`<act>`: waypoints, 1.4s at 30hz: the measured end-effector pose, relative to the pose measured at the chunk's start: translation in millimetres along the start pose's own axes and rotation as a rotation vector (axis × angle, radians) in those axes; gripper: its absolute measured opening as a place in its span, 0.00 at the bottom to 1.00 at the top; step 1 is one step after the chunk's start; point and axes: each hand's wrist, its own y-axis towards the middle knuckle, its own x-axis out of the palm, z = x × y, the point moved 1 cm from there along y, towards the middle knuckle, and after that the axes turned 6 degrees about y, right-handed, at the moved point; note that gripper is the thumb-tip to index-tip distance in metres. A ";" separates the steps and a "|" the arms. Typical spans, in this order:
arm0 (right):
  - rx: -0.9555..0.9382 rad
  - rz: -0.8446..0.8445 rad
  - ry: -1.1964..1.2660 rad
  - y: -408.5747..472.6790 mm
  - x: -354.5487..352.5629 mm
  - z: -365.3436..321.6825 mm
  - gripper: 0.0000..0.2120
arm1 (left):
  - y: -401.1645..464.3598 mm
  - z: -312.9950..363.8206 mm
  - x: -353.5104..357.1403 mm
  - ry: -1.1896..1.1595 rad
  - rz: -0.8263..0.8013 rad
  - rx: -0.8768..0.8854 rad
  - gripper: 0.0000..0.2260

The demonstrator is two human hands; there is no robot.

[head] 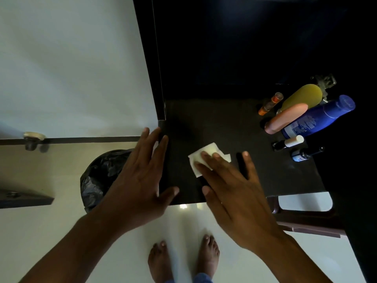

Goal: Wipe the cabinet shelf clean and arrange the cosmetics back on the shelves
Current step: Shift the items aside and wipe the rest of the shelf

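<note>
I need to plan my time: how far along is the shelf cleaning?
Done: most of the dark shelf is bare, so the items look pushed aside. In hand: the right hand presses a white wipe flat on the shelf, while the left hand rests on its front corner. Left: the bottles crowd the right side, unarranged, and that patch is not wiped.

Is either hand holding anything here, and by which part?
Nothing is gripped. The right hand presses its straight fingers flat on the middle of a white tissue on the shelf. The left hand rests open on the shelf's left edge.
</note>
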 end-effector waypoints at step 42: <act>0.089 0.236 0.526 -19.9 20.1 -73.8 0.23 | -64.3 -42.8 2.3 -0.159 0.173 -0.209 0.19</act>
